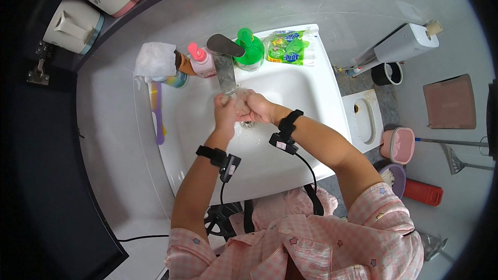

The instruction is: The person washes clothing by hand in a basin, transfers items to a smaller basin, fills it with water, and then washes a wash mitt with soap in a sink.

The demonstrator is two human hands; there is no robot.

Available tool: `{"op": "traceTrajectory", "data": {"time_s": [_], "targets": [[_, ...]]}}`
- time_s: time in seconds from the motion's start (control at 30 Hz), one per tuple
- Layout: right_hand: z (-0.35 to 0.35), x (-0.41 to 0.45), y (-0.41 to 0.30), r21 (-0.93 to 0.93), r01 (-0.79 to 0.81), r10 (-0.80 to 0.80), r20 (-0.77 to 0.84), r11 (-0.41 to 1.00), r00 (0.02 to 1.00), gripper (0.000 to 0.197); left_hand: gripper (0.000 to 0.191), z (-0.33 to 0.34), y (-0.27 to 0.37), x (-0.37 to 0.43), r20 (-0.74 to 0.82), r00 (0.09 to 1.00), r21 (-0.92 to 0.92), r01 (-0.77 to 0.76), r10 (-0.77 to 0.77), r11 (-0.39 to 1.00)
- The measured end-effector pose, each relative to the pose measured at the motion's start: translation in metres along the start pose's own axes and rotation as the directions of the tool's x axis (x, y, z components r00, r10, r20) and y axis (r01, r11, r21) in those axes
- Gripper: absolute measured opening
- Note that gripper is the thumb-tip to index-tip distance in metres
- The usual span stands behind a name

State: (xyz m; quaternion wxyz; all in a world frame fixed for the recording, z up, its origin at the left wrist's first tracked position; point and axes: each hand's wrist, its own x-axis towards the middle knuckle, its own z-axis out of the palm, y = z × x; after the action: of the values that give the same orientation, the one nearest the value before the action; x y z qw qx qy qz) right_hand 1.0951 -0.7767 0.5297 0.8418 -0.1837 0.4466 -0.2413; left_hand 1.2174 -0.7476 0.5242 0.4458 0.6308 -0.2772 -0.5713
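My left hand (224, 113) and my right hand (260, 107) are together under the metal spout of a faucet (225, 72) over a white washbasin (194, 124). A pale, glistening mass (242, 103) lies between them; whether it is only running water or a wet thing held in the fingers, I cannot tell. Both hands are above the drain (247, 124), with the fingers partly hidden. Behind the faucet stand a pink pump bottle (204, 64) and a green pump bottle (249, 52). A green plastic packet (288, 48) lies on the basin's back right corner.
A purple-handled brush (158, 120) lies along the basin's left rim, near a white cloth (155, 60). Pitchers (74, 25) stand on a shelf (113, 23) at the upper left. At the right are a squat toilet (363, 118), a pink bucket (397, 146) and a black bin (383, 76).
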Motion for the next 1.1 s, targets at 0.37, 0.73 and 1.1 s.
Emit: {"op": "traceTrajectory", "data": {"time_s": [0.37, 0.73, 1.1], "targets": [[0.000, -0.006, 0.000, -0.221, 0.133, -0.134, 0.010, 0.966, 0.991, 0.021, 0.044, -0.003, -0.032, 0.030, -0.140, 0.990, 0.558, 0.093, -0.017, 0.825], [-0.003, -0.029, -0.024, -0.225, 0.076, -0.092, -0.063, 0.971, 0.994, 0.029, 0.029, -0.009, 0.036, -0.008, 0.194, 0.948, -0.221, 0.291, -0.251, 0.931], [0.004, -0.015, -0.006, -0.129, 0.206, -0.201, 0.055, 0.970, 0.978, 0.025, 0.030, 0.028, 0.008, -0.015, -0.151, 0.953, 0.672, -0.095, 0.261, 0.734]]}}
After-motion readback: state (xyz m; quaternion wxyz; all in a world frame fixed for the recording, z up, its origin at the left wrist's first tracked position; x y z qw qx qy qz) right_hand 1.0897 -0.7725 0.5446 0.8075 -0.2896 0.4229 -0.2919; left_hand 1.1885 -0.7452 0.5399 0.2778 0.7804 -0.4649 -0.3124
